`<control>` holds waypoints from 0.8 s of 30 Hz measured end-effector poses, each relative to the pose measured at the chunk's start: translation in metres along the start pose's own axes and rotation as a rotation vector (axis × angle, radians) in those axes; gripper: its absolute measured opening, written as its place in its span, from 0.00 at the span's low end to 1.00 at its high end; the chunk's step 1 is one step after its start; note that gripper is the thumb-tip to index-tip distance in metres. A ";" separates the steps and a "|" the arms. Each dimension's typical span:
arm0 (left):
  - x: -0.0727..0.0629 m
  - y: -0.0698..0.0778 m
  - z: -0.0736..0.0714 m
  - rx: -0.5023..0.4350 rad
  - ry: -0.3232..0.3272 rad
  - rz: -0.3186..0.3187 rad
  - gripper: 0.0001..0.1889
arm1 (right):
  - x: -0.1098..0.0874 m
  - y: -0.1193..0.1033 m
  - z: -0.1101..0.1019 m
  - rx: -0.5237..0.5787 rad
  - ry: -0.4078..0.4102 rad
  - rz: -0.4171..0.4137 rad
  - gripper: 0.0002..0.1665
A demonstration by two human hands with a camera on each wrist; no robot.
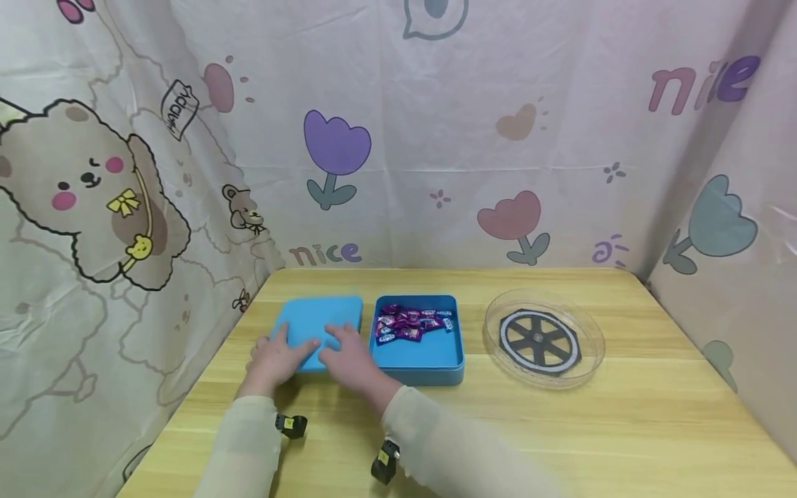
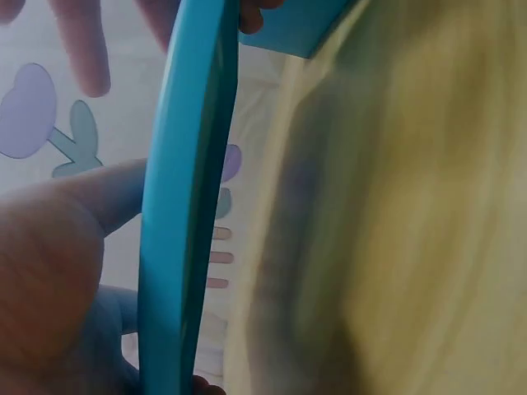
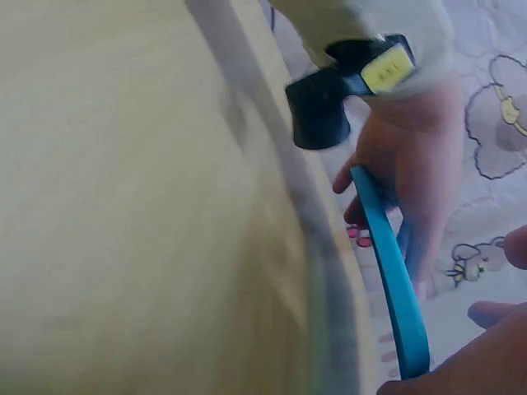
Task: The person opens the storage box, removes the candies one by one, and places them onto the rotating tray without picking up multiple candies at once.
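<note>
Both hands hold a flat blue lid [image 1: 317, 318] at the left of the table. My left hand [image 1: 272, 363] grips its left side, thumb on top and fingertips curling beneath. At its near right side my right hand [image 1: 353, 363] grips it too, with fingertips showing under the edge. Seen edge-on in the left wrist view, the lid [image 2: 183, 206] is raised off the wooden surface. Right beside the right hand sits an open blue square box [image 1: 417, 356]. Several purple-wrapped candies [image 1: 407, 321] lie in the back part of it.
A round clear dish [image 1: 594, 340] with a black and white spoked disc [image 1: 539, 342] stands right of the box. The wooden table [image 1: 560, 436] meets a printed curtain [image 1: 423, 138] behind and at both sides. Small black cameras [image 1: 290, 425] sit on the wrists.
</note>
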State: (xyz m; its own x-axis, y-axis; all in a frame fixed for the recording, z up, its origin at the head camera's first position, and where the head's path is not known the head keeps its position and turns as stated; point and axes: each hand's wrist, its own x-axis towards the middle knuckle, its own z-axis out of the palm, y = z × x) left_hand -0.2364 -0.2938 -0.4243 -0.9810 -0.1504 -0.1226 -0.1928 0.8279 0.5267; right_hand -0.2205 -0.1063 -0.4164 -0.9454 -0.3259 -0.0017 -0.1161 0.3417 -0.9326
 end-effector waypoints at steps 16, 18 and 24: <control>0.004 -0.010 0.022 0.119 -0.023 0.012 0.58 | -0.003 0.024 0.018 -0.067 -0.019 0.030 0.38; 0.004 -0.009 0.023 0.130 -0.023 0.016 0.58 | -0.002 0.025 0.017 -0.076 -0.020 0.024 0.37; 0.005 -0.011 0.025 0.173 -0.016 0.012 0.58 | -0.003 0.028 0.017 -0.111 -0.044 0.013 0.36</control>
State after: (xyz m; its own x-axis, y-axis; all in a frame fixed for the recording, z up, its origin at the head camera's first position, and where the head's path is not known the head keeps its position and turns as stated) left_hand -0.2390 -0.2900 -0.4518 -0.9825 -0.1320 -0.1315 -0.1727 0.9103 0.3762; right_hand -0.2156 -0.1104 -0.4487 -0.9330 -0.3584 -0.0313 -0.1394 0.4403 -0.8869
